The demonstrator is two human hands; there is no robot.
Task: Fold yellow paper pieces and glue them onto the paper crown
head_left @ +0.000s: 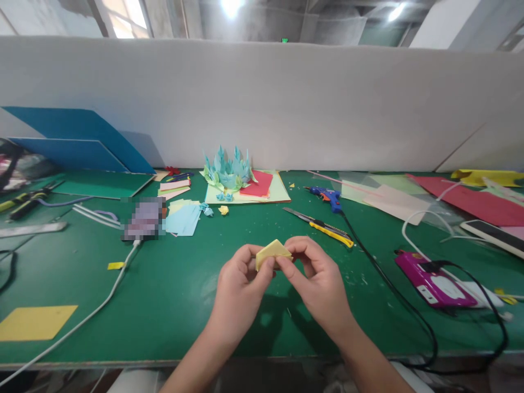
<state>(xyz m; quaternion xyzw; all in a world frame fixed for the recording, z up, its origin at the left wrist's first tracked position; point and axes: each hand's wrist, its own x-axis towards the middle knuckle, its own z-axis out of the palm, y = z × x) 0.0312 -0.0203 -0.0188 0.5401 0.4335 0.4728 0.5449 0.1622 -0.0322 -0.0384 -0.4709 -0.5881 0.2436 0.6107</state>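
Note:
Between my two hands is a small piece of folded yellow paper (273, 250), raised above the green table. My left hand (239, 286) pinches its left side, thumb in front and fingers behind. From the other side, my right hand (321, 289) grips it too, with the thumb pressed on its lower edge near the left thumb. The fingertips behind the paper are partly hidden. Beyond the hands lie a yellow utility knife (331, 233) with its blade out and a small crumpled-looking yellow paper piece (223, 210).
Farther back, a blue-green folded-paper model (227, 170) stands on stacked paper. A blue glue gun (327, 197) lies right of it, its black cord running forward. Light blue paper slips (184, 218) and a phone (144, 219) are left; a purple power strip (436, 281) is right. Yellow paper (37, 323) lies front left.

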